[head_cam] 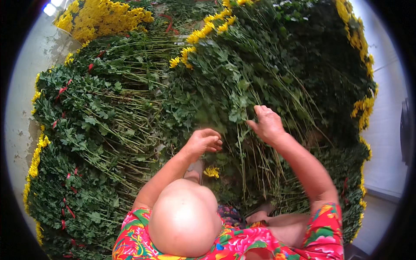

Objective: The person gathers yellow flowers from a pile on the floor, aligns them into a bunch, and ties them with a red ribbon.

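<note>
My left hand [205, 142] hovers over the leaves in front of me, its fingers curled in. No stem shows plainly in it, though the inside of the palm is hidden. To its right, my right hand [268, 123] has its thumb and fingers apart beside a leafy chrysanthemum stem [240, 110]. Nothing shows between those fingers. Loose green stems [260, 165] lie beneath and in front of the right hand. Yellow chrysanthemum heads [202, 32] line the top edge of this loose heap. A single yellow bloom [212, 172] lies below my left hand.
Chrysanthemum bunches with red ties [66, 208] are stacked along the left, stems inward. A mass of yellow flowers [104, 19] stands at the far left by a peeling wall [22, 130]. More dark foliage [325, 65] banks up on the right. My foot [195, 170] is among the stems.
</note>
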Tool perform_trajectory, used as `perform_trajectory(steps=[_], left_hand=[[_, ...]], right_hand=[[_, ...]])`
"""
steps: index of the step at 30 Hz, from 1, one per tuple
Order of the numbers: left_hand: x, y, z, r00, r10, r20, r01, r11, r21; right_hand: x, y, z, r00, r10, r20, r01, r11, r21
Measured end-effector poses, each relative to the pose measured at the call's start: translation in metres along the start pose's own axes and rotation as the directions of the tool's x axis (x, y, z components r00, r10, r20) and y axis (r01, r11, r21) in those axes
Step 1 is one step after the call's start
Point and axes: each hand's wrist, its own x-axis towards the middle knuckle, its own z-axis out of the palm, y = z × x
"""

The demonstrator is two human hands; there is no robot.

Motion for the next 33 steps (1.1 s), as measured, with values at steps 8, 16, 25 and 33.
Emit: perform_trajectory(steps=[8,16,25,33], left_hand=[[0.006,0.002,-0.02,0.992,0.093,-0.082,-0.101,0.99,-0.098],[0.003,0.011,-0.032,0.963,0.159,-0.217,-0.2,0.963,-0.183],[0.053,-0.006,-0.048,0.959,0.195,-0.207,-0.261,0.891,-0.372],[0.072,-0.025,-0.058,0.968,0.128,-0.216,-0.231,0.796,-0.56]], right_hand=[[0.07,-0.024,0.068,0.884,0.467,-0.009,-0.465,0.883,0.069],[0.024,-0.018,-0.045,0.956,0.044,-0.291,0.003,0.987,0.159],[-0.088,-0.058,0.045,0.988,0.028,0.153,0.012,0.966,-0.256],[-0.031,-0.066,0.025,0.967,-0.012,-0.255,0.068,0.975,0.212]])
